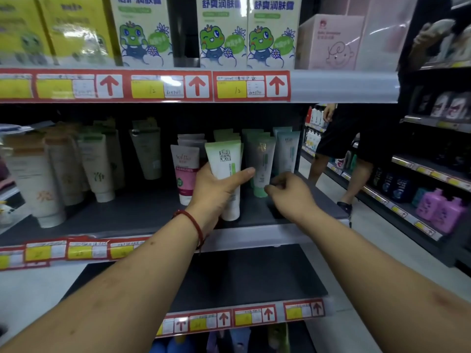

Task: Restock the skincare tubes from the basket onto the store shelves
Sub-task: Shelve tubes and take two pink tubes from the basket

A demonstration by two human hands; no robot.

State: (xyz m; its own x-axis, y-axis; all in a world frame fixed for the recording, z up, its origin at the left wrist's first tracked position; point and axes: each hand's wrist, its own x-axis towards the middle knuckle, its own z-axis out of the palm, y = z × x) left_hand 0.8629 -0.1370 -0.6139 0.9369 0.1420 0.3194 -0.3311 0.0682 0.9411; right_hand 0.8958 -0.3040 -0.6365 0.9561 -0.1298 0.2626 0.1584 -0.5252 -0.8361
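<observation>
My left hand point(216, 192) grips a white tube with a light green top point(224, 161), standing cap-down on the middle shelf point(142, 212). Behind it stand more tubes of the same kind. My right hand point(288, 192) hovers just right of it with curled fingers close to the base of a grey-green tube point(262, 164); whether it touches that tube I cannot tell. A pink and white tube point(184, 174) stands to the left of my left hand. A pale blue tube point(288, 151) stands at the far right. The basket is out of sight.
Cream and green tubes point(96, 166) fill the shelf's left side. Frog-printed boxes point(224, 34) line the upper shelf. A lower dark shelf point(242, 276) lies under my arms. A person in dark shorts point(341, 149) stands in the aisle at right, beside shelves with purple bottles point(438, 210).
</observation>
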